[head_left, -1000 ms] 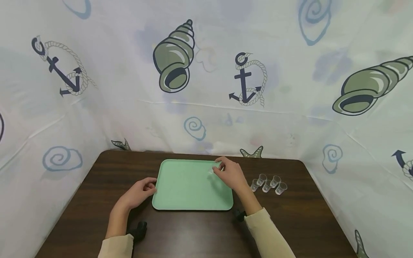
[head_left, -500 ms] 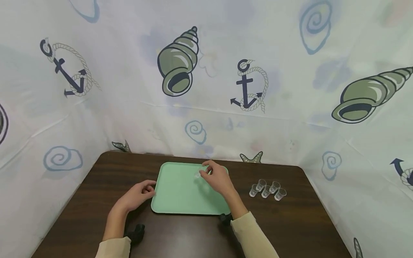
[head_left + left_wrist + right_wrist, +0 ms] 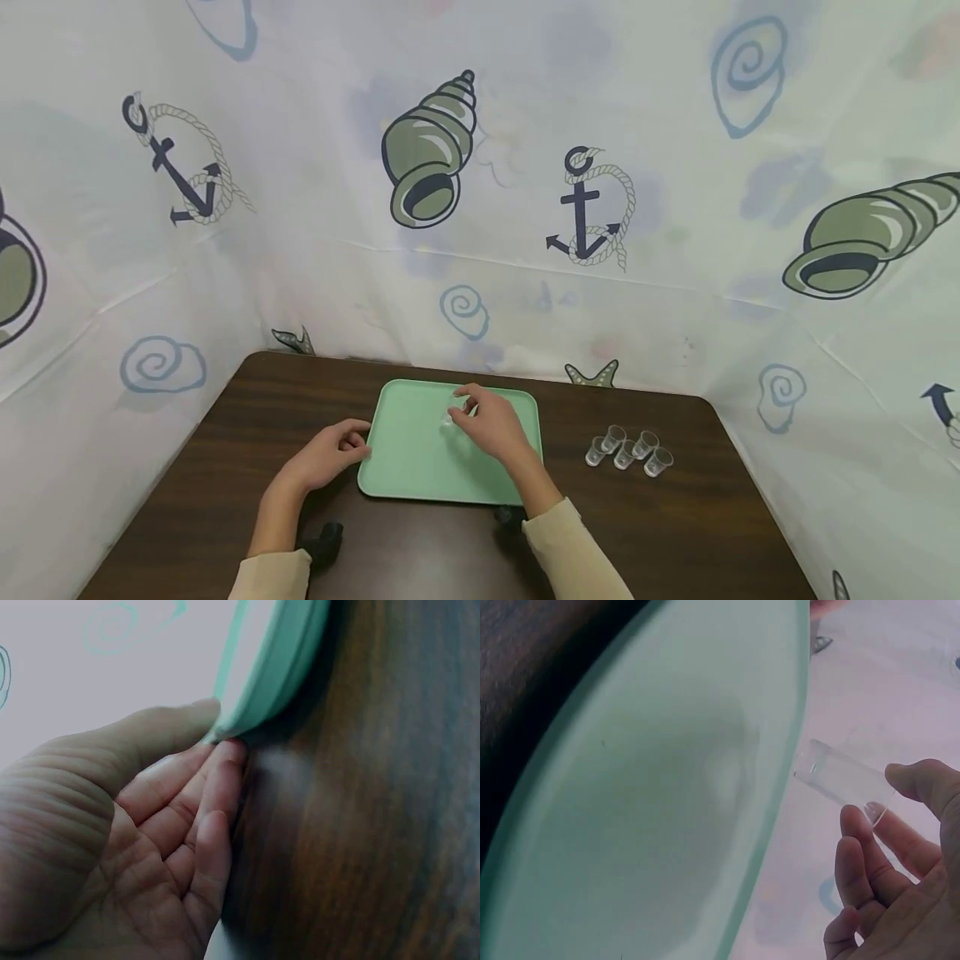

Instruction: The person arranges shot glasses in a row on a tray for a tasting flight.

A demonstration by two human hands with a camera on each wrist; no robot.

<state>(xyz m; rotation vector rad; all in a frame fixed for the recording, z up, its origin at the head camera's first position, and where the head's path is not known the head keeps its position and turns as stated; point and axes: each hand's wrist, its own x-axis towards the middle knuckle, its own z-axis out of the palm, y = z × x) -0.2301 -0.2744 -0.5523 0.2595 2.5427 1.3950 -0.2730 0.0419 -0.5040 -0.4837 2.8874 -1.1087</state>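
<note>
My right hand pinches a small clear shot glass between thumb and fingers near its rim, over the pale green tray. In the right wrist view the glass base points toward the tray; whether it touches the surface I cannot tell. At the tray's left edge, my left hand grips the rim, thumb at the top and fingertips against the side, as the left wrist view shows. Several more clear shot glasses stand grouped on the dark wooden table to the right of the tray.
The brown wooden table has rounded far corners. A white cloth printed with shells and anchors hangs around its back and sides. A black wrist strap is on the left arm.
My right hand has carried the shot glass leftward across the tray from its right side toward its upper middle. The left hand stays at the tray's edge. The head view has shifted slightly.
</note>
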